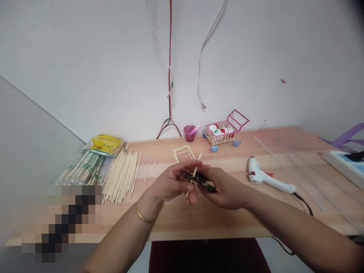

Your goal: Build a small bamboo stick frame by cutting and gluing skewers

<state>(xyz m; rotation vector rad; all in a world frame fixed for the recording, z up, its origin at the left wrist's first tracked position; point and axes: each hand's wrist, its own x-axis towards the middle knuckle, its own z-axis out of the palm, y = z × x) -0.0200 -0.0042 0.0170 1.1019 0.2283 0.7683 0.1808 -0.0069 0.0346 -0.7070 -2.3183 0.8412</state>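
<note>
My right hand is closed around a dark, scissors-like cutter, whose tip points left. A thin wooden stick crosses the cutter near its jaws, tilted, with its upper end sticking out. My left hand, a gold bangle on its wrist, is curled about the stick, thumb and fingers pinching towards it. Whether the jaws touch the stick I cannot tell. Just beyond my hands a small rectangular stick frame stands on the table, partly hidden by my left hand.
Loose wooden sticks lie left, beside packaged sticks and a yellow packet. Short stick pieces are scattered nearby. At the back stand a pink cup and a miniature cart. A corded glue gun lies right, near a power strip.
</note>
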